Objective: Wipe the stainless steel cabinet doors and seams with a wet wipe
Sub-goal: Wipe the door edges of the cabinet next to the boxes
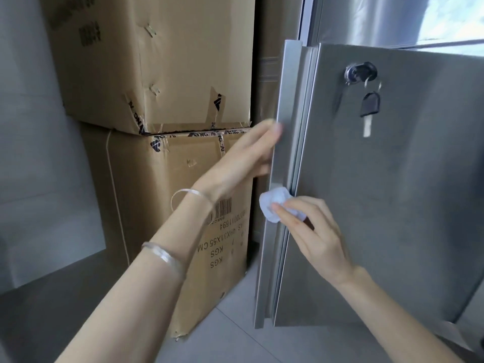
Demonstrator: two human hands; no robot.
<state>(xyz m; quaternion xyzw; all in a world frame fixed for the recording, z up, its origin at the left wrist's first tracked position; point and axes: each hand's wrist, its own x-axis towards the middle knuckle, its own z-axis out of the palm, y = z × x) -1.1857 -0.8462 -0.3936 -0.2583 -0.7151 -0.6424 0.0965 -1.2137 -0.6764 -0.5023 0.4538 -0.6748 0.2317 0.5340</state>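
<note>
- Showing two taped cardboard boxes [157,61] at the left, stacked one on the other beside a grey wall [31,127].
- Gripping the left edge of the stainless steel cabinet door [392,205] with the left hand [243,158], with one fingertip lying on the front of the folded edge and the other fingers curling behind it, out of sight.
- Wearing two thin bangles [163,254] on the left wrist and forearm.
- Pinching the crumpled wet wipe [273,205] between thumb and fingertips of the right hand [314,234], lower on the same edge, just below the left hand.
- Pressing the wipe against the vertical seam [294,166] between the edge strip and the door panel.
- Showing, far up on the panel to the right, a lock [361,72] with a black-headed key [369,108] dangling from its ring.
</note>
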